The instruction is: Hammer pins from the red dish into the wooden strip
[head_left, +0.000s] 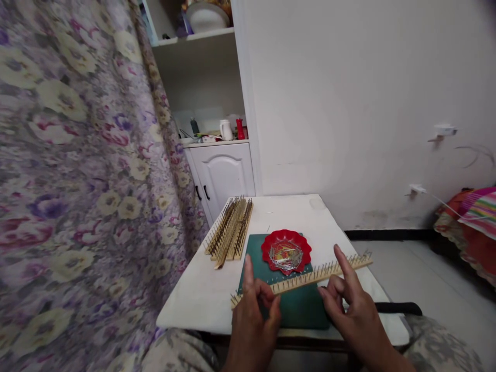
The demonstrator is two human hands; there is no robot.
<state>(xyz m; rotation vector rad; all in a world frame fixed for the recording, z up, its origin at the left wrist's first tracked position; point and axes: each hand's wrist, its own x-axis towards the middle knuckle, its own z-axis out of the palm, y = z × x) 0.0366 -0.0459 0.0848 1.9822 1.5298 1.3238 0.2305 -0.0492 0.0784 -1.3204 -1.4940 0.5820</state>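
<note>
A long pale wooden strip (302, 280) studded with a row of thin nails lies slantwise across a green mat (298, 310). My left hand (253, 310) is over its left end, index finger raised, thumb out and the other fingers bent. Farther right, my right hand (349, 299) has its index finger stretched up in front of the strip, the other fingers curled near the thumb. Nothing shows between the fingers of either hand; whether they touch the strip is unclear. A red scalloped dish (267, 249) behind the strip holds many loose metal nails.
Several nail-studded wooden strips (232, 227) lie together at the left of the white table (194, 305). A black handle (399, 308) juts past the right edge. A floral curtain (96, 181) hangs at left, with a white cabinet (227, 173) behind the table.
</note>
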